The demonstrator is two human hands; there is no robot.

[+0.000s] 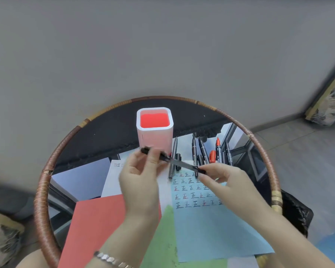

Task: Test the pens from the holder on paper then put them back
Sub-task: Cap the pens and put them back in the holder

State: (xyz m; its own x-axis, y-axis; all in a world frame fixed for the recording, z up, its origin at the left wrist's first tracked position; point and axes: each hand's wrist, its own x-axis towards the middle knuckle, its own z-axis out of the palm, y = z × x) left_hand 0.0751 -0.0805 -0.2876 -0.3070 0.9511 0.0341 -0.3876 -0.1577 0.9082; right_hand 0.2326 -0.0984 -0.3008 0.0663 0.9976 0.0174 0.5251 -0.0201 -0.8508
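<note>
A white square pen holder [154, 130] with a red inside stands at the back of a round glass table [97, 132]. I hold one black pen [179, 163] slanted above the paper: my left hand [141, 178] grips its upper left end, and my right hand [220, 176] pinches its lower right end. Below lies a light blue sheet [211, 227] with rows of small black and red test marks. Several black pens [203, 149] and a red pen [218, 147] lie loose to the right of the holder.
Red paper [97, 229], green paper [162, 242] and white paper [114, 176] overlap on the table. A wound rattan rim [41, 200] rings the glass. A grey wall rises behind, and a framed picture [333, 101] leans at the right on the floor.
</note>
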